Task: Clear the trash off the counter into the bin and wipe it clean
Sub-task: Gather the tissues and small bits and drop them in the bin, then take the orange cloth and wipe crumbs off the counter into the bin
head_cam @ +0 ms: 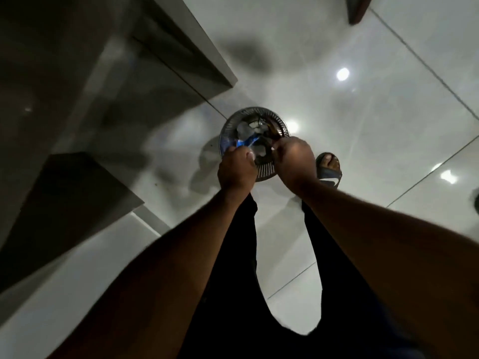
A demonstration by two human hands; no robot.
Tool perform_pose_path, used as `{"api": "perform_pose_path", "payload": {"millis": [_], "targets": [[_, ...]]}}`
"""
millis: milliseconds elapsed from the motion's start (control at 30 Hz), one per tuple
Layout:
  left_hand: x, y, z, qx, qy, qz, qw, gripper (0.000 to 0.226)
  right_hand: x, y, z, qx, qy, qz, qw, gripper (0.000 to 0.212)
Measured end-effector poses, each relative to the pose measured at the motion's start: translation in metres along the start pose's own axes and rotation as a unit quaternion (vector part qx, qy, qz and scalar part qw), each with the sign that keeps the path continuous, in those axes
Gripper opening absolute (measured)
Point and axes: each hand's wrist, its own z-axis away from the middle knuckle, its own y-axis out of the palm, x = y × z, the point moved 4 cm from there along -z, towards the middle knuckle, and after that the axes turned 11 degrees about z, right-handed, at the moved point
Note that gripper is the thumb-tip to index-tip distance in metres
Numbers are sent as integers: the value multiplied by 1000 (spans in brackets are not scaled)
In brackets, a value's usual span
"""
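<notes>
A blue wrapper (247, 142), seemingly thin, light and crinkly, is pinched at its edge by the left hand (237, 169) over the bin (264, 171); the right hand (295, 161) is closed, contents unclear.

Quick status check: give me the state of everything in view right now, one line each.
bin: on the floor, open top, trash inside.
blue wrapper: over the bin mouth, at the left hand's fingertips.
left hand: closed, over the bin's near rim.
right hand: closed over the bin; contents too blurred to tell.
sandal: on the foot, beside the bin.
floor: glossy tiles, reflecting lights.
</notes>
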Motion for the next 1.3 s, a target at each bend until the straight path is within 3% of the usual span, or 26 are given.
{"api": "perform_pose_path", "payload": {"millis": [167,267,367,467,567,667,767,867,1000,1133,1200,1300], "targets": [[3,26,-36,18,-4,1,1000,17,-10,27,-30,29,36,1,999,13],[-8,24,-41,37,-15,-1,999,31,-9,23,-33,29,39,18,999,19],[-41,-6,-26,21,9,22,999,46,1,-6,-22,-11,3,-26,1000,25],[-96,-69,8,-32,75,112,990,46,24,-67,3,-85,-52,-96,990,21],[-171,-153,60,-89,222,203,950,40,50,-142,33,-151,-80,-110,979,27],[-242,-242,107,-163,378,195,890,37,87,-223,47,-174,-79,-126,973,26],[-288,-326,102,-269,416,162,854,39,145,-301,36,-226,-130,-113,959,29],[-310,-406,61,-337,379,103,856,44,215,-371,14,-297,-210,-72,929,29],[-287,-465,-20,-341,275,-16,899,51,288,-418,-30,-299,-260,-1,918,32],[-233,-472,-82,-322,172,-112,924,67,337,-433,-68,-313,-303,46,899,31],[-211,-467,-105,-278,109,-94,950,86,356,-436,-88,-303,-311,63,898,31],[-202,-464,-124,-278,83,-69,955,101,375,-448,-123,-314,-327,96,886,15]]}}
